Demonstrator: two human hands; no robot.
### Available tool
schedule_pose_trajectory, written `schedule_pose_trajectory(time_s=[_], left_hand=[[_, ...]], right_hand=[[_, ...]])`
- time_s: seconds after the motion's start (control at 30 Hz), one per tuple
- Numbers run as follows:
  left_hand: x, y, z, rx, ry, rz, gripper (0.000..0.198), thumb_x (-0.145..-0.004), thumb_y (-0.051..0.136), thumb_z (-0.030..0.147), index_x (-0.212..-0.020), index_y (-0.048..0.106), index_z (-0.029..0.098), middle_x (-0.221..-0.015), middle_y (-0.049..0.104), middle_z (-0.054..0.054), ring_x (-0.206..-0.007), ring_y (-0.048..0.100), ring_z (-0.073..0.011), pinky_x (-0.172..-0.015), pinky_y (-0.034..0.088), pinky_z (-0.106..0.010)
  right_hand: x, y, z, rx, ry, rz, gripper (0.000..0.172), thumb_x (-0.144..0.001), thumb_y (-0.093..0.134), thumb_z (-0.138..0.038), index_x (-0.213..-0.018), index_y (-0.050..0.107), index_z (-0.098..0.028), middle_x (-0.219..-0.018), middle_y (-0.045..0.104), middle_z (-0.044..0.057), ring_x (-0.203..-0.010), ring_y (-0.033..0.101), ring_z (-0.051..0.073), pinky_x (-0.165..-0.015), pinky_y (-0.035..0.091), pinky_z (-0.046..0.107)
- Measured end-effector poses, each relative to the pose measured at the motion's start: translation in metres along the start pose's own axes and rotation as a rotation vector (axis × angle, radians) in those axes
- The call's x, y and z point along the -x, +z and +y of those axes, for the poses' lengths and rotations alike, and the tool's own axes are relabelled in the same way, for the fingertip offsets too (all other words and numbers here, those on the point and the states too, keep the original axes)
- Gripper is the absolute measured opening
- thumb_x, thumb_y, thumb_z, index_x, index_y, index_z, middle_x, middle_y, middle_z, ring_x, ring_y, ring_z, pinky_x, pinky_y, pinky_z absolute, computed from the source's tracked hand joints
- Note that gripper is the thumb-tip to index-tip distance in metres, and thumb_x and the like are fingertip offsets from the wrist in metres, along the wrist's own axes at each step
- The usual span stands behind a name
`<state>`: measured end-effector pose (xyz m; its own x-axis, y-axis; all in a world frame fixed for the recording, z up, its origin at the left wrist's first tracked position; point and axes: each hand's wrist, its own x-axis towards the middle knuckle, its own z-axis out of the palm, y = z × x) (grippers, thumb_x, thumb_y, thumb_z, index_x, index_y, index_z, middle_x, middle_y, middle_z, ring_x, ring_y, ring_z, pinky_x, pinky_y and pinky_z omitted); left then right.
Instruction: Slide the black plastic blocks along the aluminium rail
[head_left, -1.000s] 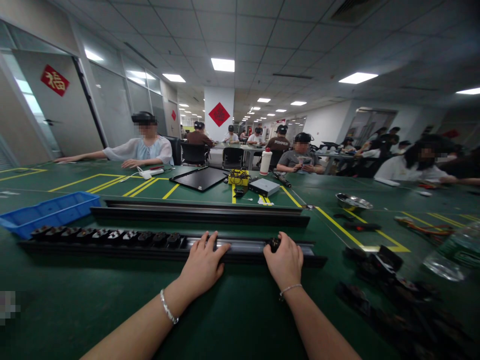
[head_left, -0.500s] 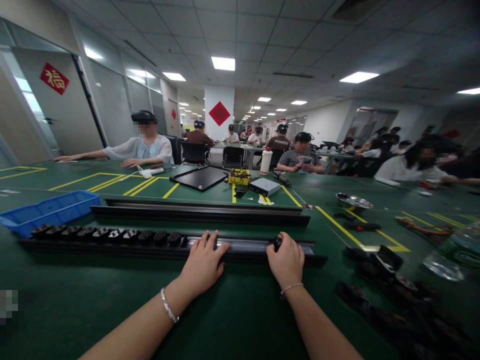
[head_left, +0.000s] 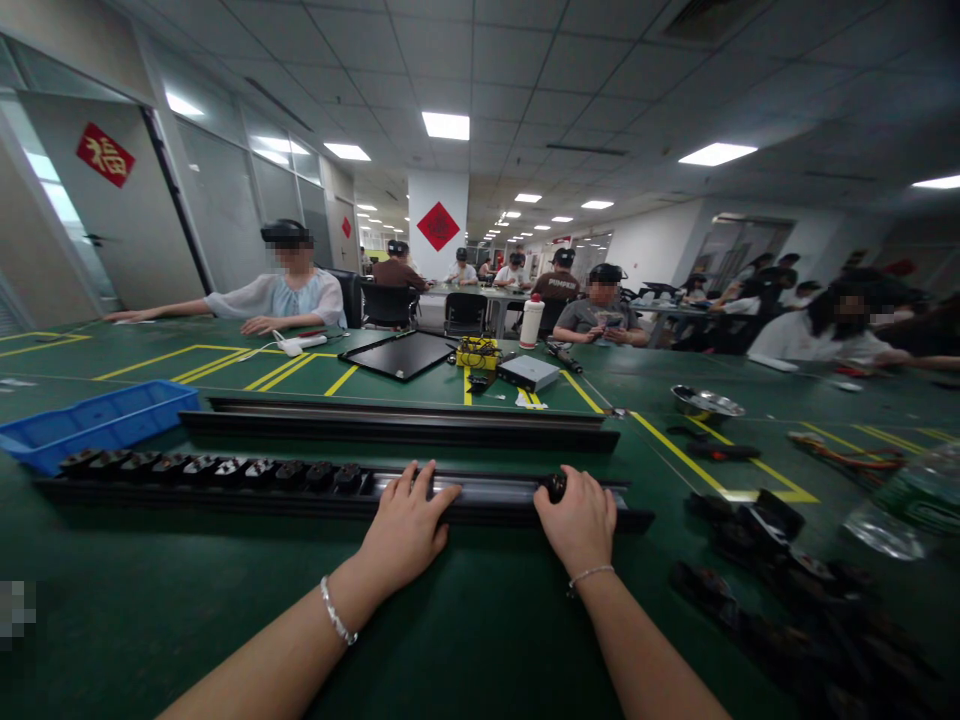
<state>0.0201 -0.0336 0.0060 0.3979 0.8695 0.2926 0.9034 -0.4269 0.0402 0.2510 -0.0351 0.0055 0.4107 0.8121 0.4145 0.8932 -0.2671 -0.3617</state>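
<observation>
A long black channel rail (head_left: 491, 513) lies across the table in front of me. Several small black socket-like modules (head_left: 292, 474) sit in a row along its left half, a few with pale tops. My left hand (head_left: 409, 515) rests on the rail just right of the last module, its fingers spread. Near the rail's right end, my right hand (head_left: 577, 515) is closed around a small black module (head_left: 555, 487), mostly covered by the fingers. Between the hands, the rail's shiny inner channel shows.
Behind lies a second black rail (head_left: 405, 428). A blue bin (head_left: 105, 422) stands left, and a dark heap of black parts (head_left: 795, 580) lies right, near a clear bottle (head_left: 904, 505) and a metal bowl (head_left: 707, 403). Farther back are a black panel (head_left: 401, 353) and seated people.
My right hand has turned and shifted slightly right, and more of the black module shows at its fingertips. The left hand stays in place on the rail.
</observation>
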Motion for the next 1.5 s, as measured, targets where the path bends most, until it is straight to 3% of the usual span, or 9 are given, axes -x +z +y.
schedule_pose_trajectory(time_s=[0.7, 1.5], left_hand=[[-0.0001, -0.0037, 0.0013, 0.008, -0.005, -0.022, 0.052, -0.079, 0.053, 0.030, -0.129, 0.043, 0.038, -0.145, 0.035, -0.006, -0.135, 0.025, -0.0332, -0.104, 0.027, -0.051], [-0.0004, -0.0020, 0.0009, -0.002, -0.005, -0.015, 0.053, -0.078, 0.054, 0.030, -0.129, 0.043, 0.039, -0.145, 0.035, -0.006, -0.135, 0.025, -0.0330, -0.104, 0.026, -0.050]], right_hand=[[-0.0004, -0.0056, -0.0035, -0.022, 0.044, -0.050, 0.051, -0.077, 0.044, -0.031, -0.124, 0.049, -0.012, -0.123, 0.056, 0.012, -0.124, 0.040, 0.024, -0.107, 0.016, 0.041], [-0.0023, -0.0009, -0.0007, -0.021, 0.031, -0.011, 0.047, -0.076, 0.044, -0.028, -0.119, 0.052, -0.012, -0.119, 0.058, 0.012, -0.121, 0.043, 0.023, -0.105, 0.020, 0.037]])
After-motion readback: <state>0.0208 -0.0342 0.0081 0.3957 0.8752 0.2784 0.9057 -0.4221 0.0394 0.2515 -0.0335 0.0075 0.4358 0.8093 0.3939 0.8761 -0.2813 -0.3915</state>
